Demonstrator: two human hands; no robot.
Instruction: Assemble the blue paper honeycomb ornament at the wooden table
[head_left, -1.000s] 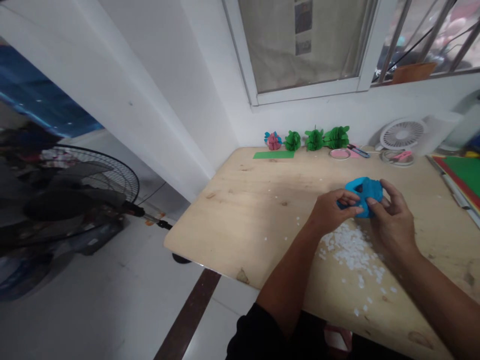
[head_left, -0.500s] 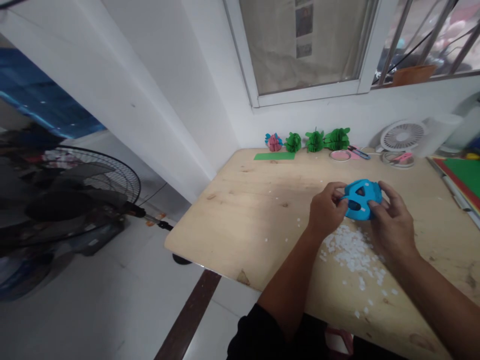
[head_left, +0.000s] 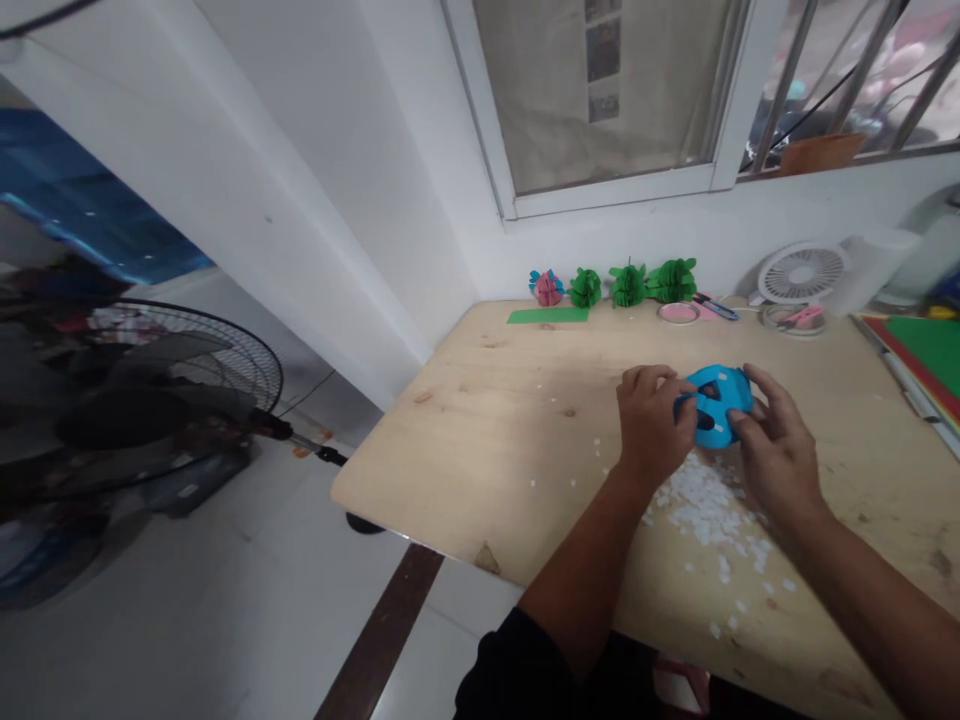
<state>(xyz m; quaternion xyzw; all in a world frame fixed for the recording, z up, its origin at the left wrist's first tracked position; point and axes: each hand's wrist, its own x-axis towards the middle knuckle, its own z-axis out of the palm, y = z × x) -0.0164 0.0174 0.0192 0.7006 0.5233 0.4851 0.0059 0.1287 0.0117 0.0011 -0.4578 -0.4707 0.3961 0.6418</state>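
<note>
A blue paper craft piece (head_left: 718, 402) with dark cut-out openings and small white patches is held up above the table. My left hand (head_left: 654, 412) pinches its left edge between thumb and fingers. On the other side my right hand (head_left: 780, 440) grips the right edge, thumb in front and fingers behind. Parts of the piece are covered by the fingers. Below both hands lies a loose pile of small white paper bits (head_left: 705, 505), several of them scattered outward.
Along the wall stand a pink and blue paper figure (head_left: 547, 288) and several green paper figures (head_left: 628, 285). A green strip (head_left: 548, 315), a cutter (head_left: 716, 306), a small white fan (head_left: 802, 272) and coloured sheets (head_left: 926, 350) lie around the wooden table (head_left: 450, 440). A large fan (head_left: 150, 390) stands left.
The blue paper piece has turned and shifted slightly left in my hands. My left fingers have moved over its upper left edge. Both hands keep hold of it.
</note>
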